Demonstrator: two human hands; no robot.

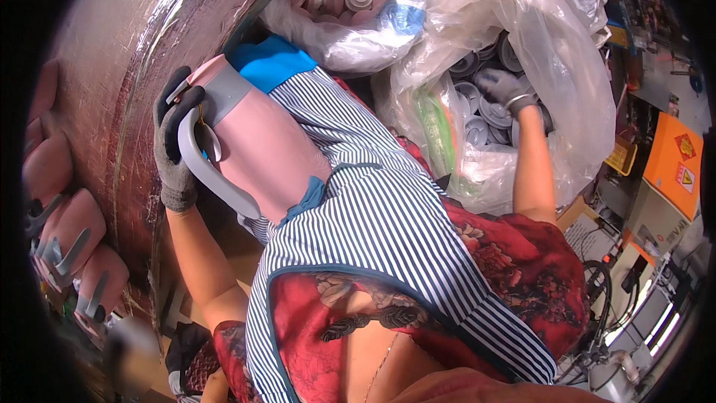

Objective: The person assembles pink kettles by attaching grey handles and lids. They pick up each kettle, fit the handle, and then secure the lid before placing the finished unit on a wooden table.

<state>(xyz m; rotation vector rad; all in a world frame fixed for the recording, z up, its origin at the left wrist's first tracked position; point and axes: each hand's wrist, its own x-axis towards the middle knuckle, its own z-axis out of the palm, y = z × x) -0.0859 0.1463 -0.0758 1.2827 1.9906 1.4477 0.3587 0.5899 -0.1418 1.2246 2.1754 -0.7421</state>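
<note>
A pink jug (261,142) with a grey collar and a grey handle (209,172) lies tilted across my lap, against my striped apron. My left hand (175,134), in a grey glove with black fingers, is closed around its upper end near the collar and handle. To the right, my right hand (506,89), also gloved, reaches into a clear plastic bag (507,0). Its fingers are curled down among round grey lids (492,113); whether one is between them cannot be made out.
Another plastic bag (365,48) at the top holds pink and grey round pieces (335,0). A worn brown table (119,67) curves along the left, with several pink jugs (78,224) at its far left. An orange panel (671,164) stands at the right.
</note>
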